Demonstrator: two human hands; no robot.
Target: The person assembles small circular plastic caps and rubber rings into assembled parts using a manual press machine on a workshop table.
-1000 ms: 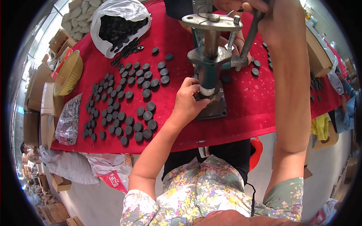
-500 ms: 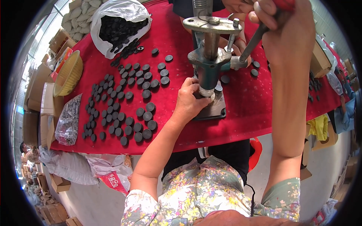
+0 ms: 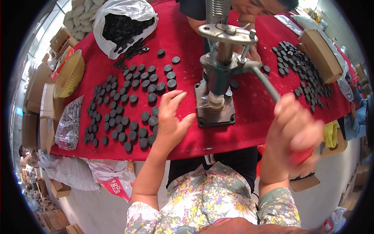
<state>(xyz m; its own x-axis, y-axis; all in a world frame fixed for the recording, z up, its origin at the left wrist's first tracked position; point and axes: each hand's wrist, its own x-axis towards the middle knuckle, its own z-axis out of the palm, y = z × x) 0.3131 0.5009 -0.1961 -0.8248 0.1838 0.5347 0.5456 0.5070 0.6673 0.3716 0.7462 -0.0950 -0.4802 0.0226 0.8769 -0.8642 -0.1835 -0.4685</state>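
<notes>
A green hand-operated press (image 3: 217,78) with a spring on top stands on the table, the lower end of its ram down on a pale round part (image 3: 216,102) over the metal base plate (image 3: 215,117). My right hand (image 3: 294,130), blurred by motion, is closed around the red-gripped end of the press lever (image 3: 268,85), which slopes down toward me. Left of the base plate is my left hand (image 3: 174,119), apart from the press, thumb and fingers spread with nothing held. Many round black caps (image 3: 133,98) lie in loose rows beyond it to the left.
A white bag (image 3: 100,35) spills more black caps at the back. A yellow basket (image 3: 70,76) and a clear plastic bag (image 3: 69,126) sit at the left edge. Across the red table (image 3: 179,150), another person leans in behind the press. Caps lie beside a cardboard box (image 3: 321,54) at right.
My right hand has swung the lever from high up down toward me. The press ram is lowered. My left hand has let go at the base and drawn back to the left, opening.
</notes>
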